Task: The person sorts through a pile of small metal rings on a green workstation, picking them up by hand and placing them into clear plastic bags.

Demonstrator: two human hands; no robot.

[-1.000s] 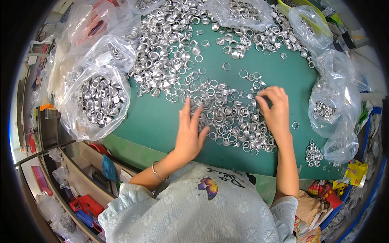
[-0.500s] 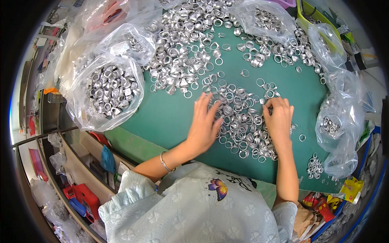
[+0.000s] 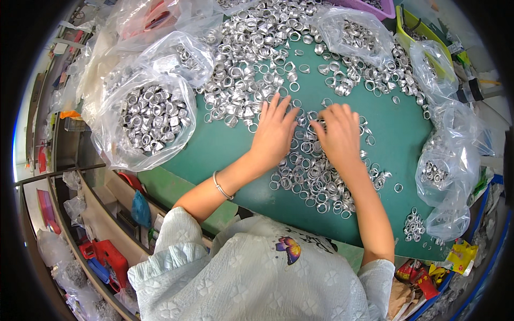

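Observation:
Silver metal rings (image 3: 316, 174) lie in a loose heap on the green table mat, in front of me. My left hand (image 3: 274, 131) reaches over the heap's far left side, its fingers stretched out and apart, with no ring visible in it. Across from it, my right hand (image 3: 340, 136) arches over the top of the heap. Its thumb and bent fingers are apart and point down at rings between the two hands; its palm is hidden. Beyond my left hand, a larger spread of chunkier rings (image 3: 243, 80) reaches toward the far edge.
Clear plastic bags of rings stand at left (image 3: 184, 128), far right (image 3: 383, 40) and right (image 3: 423, 187). A small ring pile (image 3: 414, 224) sits near the front right. Beyond are a yellow-green basket (image 3: 409, 18) and a purple basket (image 3: 388, 8). Shelves (image 3: 115, 195) flank the left.
My right hand has moved left and slightly away from me, closer to my left hand, and its thumb and fingers have parted. My left hand has shifted slightly farther forward.

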